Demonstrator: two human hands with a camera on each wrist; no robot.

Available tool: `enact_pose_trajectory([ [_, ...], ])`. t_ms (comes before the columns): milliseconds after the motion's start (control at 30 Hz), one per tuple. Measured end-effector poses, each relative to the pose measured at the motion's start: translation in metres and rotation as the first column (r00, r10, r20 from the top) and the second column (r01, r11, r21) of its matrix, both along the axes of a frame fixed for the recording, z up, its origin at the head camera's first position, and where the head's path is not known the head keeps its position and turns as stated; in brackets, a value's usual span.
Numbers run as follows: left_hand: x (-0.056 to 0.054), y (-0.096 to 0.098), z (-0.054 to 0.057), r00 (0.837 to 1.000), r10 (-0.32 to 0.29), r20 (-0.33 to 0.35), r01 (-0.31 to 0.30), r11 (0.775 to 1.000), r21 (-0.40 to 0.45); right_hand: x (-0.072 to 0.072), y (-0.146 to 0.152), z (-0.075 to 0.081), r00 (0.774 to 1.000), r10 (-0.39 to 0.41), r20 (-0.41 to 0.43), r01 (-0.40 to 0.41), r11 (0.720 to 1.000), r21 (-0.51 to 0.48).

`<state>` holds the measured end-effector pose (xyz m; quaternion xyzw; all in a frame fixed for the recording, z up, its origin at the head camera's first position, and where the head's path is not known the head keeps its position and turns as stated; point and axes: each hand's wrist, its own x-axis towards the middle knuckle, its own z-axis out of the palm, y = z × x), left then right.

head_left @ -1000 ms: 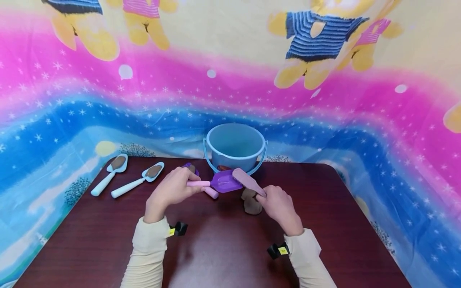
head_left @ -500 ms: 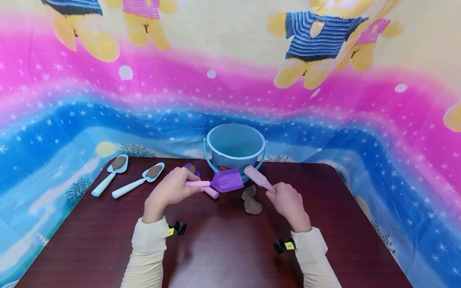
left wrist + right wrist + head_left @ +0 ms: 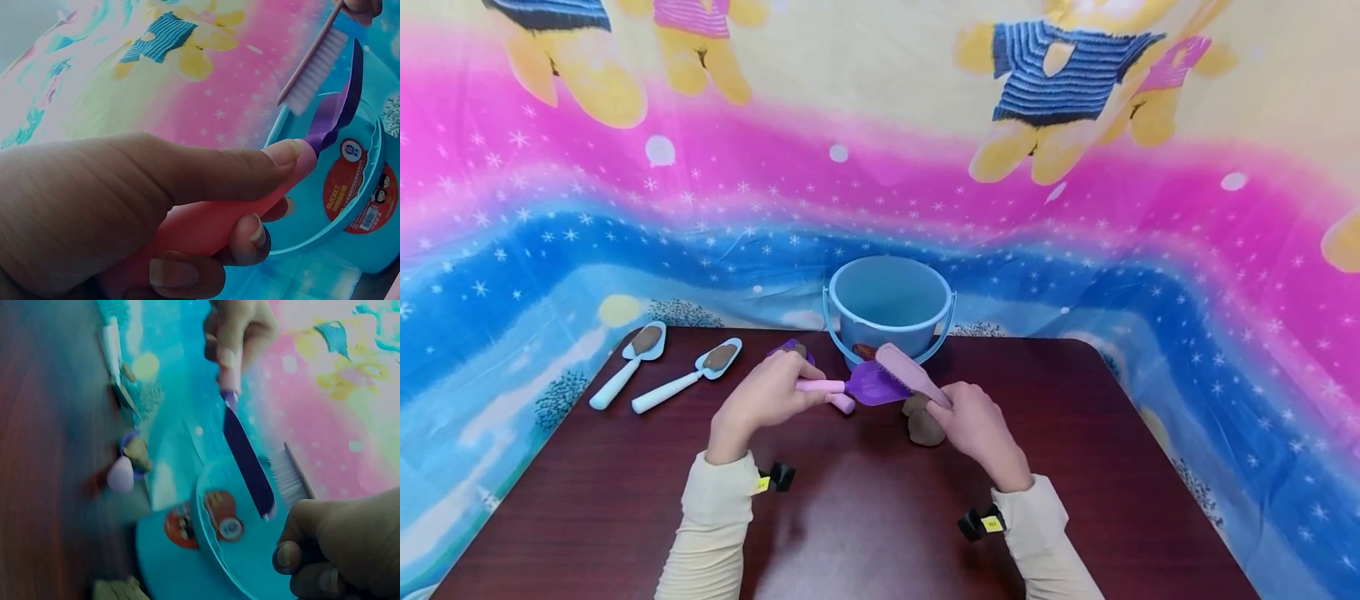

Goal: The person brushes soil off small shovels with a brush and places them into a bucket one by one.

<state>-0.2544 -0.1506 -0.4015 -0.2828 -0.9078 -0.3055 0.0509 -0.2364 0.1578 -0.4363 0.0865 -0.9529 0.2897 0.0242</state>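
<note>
My left hand [image 3: 765, 400] grips the pink handle of a small toy shovel with a purple blade [image 3: 871, 387], thumb stretched along the handle. The blade is held out in front of the blue bucket [image 3: 904, 337]. In my right hand [image 3: 981, 433] is a pink brush [image 3: 912, 372] with white bristles [image 3: 289, 478]. The brush overlaps the right part of the blade in the head view, its bristle side turned towards it. Brown clay-like lumps [image 3: 927, 427] lie on the table below the brush, partly covered by it.
Two light-blue shovels, one at the far left [image 3: 617, 382] and one nearer [image 3: 666, 392], bear brown lumps on their blades. Another purple shovel with a pink handle [image 3: 844, 403] lies partly hidden behind my left hand. A printed cloth [image 3: 880, 192] hangs behind the dark table [image 3: 865, 517].
The brush moved right, off the blade, by half a second ago; now it is back left over it. My left hand and the shovel have shifted slightly right.
</note>
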Motion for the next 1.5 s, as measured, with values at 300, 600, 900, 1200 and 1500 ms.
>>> enact_pose_trajectory([
  [300,0.001,0.005,0.001,0.999,-0.001,0.040,0.001,1.000,-0.006,0.006,-0.018,-0.005,0.998,0.068,0.016,-0.067,0.997,-0.033],
  [600,0.002,0.005,0.002,0.999,0.004,0.034,-0.003,1.000,-0.011,0.005,-0.024,-0.011,0.996,0.088,0.035,-0.088,0.996,-0.009],
  [900,0.001,0.005,0.002,1.000,0.016,0.014,-0.015,0.999,-0.044,0.004,-0.022,-0.014,0.999,0.042,0.034,-0.043,0.997,0.057],
  [1200,0.001,0.004,0.003,1.000,0.020,0.008,-0.020,0.999,-0.042,0.002,-0.016,-0.014,1.000,0.013,-0.011,-0.012,0.995,0.094],
  [1500,0.002,0.000,0.002,1.000,0.016,-0.004,-0.016,1.000,-0.012,0.000,-0.010,-0.011,1.000,-0.014,-0.014,0.015,0.993,0.117],
])
